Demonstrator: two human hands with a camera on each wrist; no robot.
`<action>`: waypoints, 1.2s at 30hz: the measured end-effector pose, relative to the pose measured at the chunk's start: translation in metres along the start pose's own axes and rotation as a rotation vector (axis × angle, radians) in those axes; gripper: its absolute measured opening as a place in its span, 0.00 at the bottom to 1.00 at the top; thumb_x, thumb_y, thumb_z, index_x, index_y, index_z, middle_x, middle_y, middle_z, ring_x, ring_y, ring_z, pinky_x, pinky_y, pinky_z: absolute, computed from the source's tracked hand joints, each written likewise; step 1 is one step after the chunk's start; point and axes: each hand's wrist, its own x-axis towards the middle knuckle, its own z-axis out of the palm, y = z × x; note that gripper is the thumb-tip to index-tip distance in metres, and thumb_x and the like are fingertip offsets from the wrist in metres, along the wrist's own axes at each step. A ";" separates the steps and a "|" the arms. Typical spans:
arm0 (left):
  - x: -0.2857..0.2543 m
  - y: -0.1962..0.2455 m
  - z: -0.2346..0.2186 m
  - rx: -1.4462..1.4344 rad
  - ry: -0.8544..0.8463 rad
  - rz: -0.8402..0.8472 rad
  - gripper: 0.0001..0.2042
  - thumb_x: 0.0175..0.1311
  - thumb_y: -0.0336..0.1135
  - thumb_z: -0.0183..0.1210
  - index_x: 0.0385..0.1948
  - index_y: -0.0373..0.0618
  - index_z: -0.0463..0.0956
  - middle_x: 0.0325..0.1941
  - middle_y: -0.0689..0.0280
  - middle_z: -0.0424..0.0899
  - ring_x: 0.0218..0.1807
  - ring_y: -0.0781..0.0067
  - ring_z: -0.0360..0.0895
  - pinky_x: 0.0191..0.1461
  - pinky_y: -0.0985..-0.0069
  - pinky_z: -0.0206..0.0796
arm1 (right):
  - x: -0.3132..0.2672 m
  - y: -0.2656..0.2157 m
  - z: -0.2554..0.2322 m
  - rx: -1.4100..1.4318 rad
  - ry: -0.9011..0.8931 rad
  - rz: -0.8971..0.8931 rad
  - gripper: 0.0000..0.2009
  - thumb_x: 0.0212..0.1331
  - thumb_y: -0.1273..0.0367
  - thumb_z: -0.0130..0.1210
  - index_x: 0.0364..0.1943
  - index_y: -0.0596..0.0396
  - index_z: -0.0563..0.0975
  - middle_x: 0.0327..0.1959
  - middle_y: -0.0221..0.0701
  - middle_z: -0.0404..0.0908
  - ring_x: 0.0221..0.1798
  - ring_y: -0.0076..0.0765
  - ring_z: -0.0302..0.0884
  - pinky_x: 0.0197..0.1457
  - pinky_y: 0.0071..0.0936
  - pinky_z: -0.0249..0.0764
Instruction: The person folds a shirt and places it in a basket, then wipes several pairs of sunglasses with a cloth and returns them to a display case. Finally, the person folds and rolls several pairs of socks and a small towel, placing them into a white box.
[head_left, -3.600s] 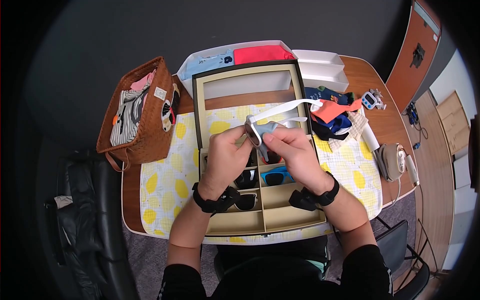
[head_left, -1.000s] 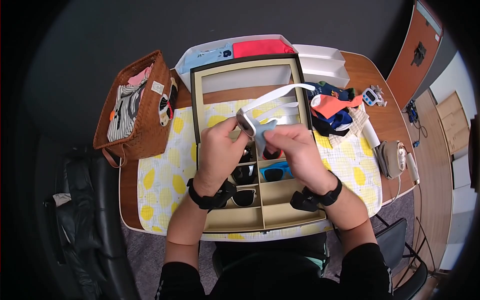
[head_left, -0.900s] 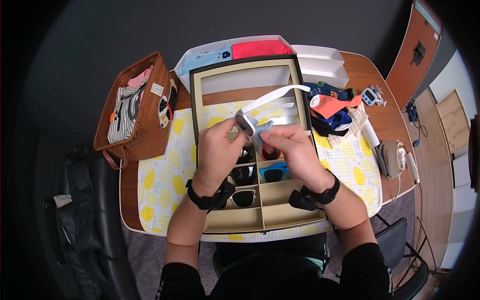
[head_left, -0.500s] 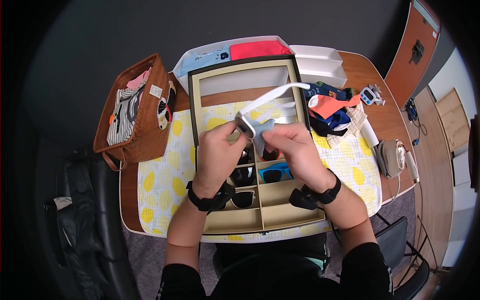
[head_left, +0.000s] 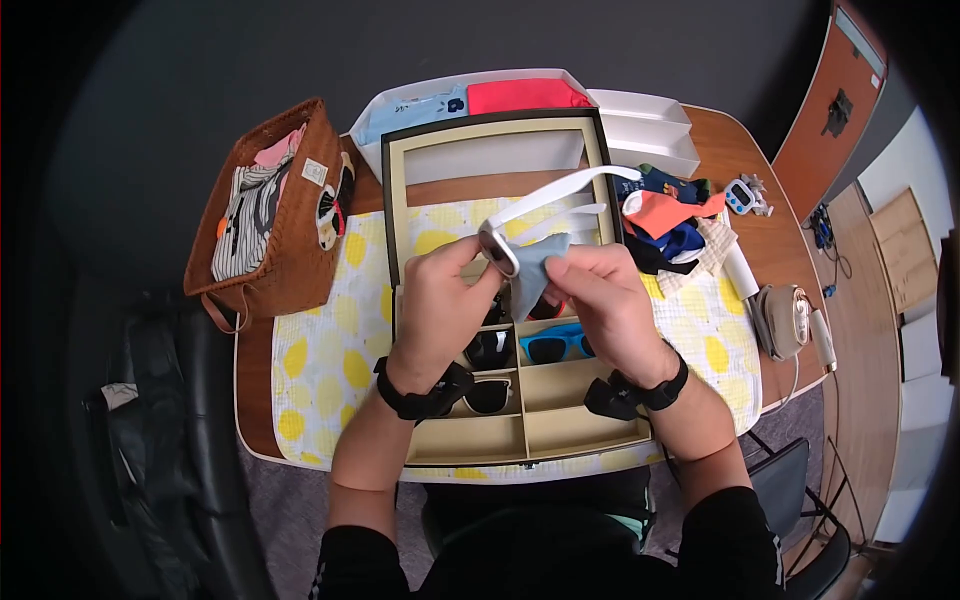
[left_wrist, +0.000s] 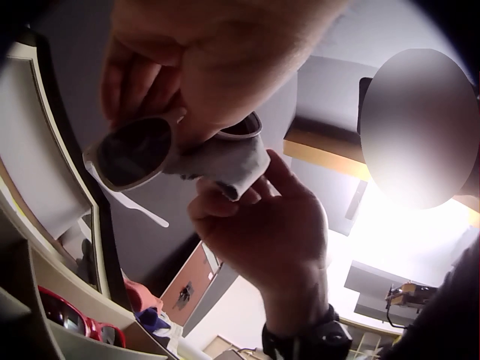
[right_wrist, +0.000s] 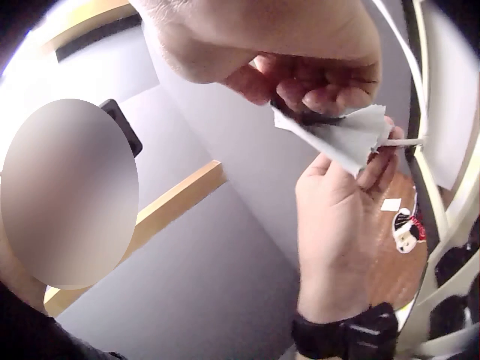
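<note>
left of the open sunglasses case (head_left: pixel 400 190) sits a woven basket (head_left: pixel 290 265) stuffed with folded clothes, resting on the wooden table (head_left: pixel 770 250) beside the lemon-print mat (head_left: pixel 320 350). above the case's compartments, the left hand (head_left: pixel 440 300) pinches the white sunglasses (head_left: pixel 497 248) by the frame's front, fingers curled round one lens; the arms of the pair stick out unfolded toward the case's lid. just right of that, the right hand (head_left: pixel 600 295) grips a pale blue cloth (head_left: pixel 535 265) between thumb and fingers and presses it against the lens; the left wrist view shows the cloth (left_wrist: pixel 225 161) bunched against the frame. inside the case, below the hands, lie black pairs, a white-framed pair (head_left: pixel 487 395), a red pair partly hidden and a blue pair (head_left: pixel 552 348); the nearest compartments hold nothing. right of the case lies a heap of socks (head_left: pixel 665 225), then a small timer (head_left: pixel 738 197). behind the case stand white bins (head_left: pixel 640 125) with folded cloth. judging by this, the wiping looks to be mid-way: the white pair is out of the case and under the cloth, not yet folded or laid into a compartment.
</note>
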 end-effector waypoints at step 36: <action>0.001 -0.007 -0.001 -0.481 -0.018 -0.223 0.11 0.64 0.24 0.68 0.46 0.32 0.83 0.42 0.64 0.87 0.43 0.80 0.82 0.48 0.80 0.74 | -0.002 0.015 0.012 -0.549 0.149 -0.258 0.04 0.68 0.76 0.57 0.41 0.63 0.80 0.25 0.34 0.84 0.24 0.18 0.76 0.29 0.23 0.73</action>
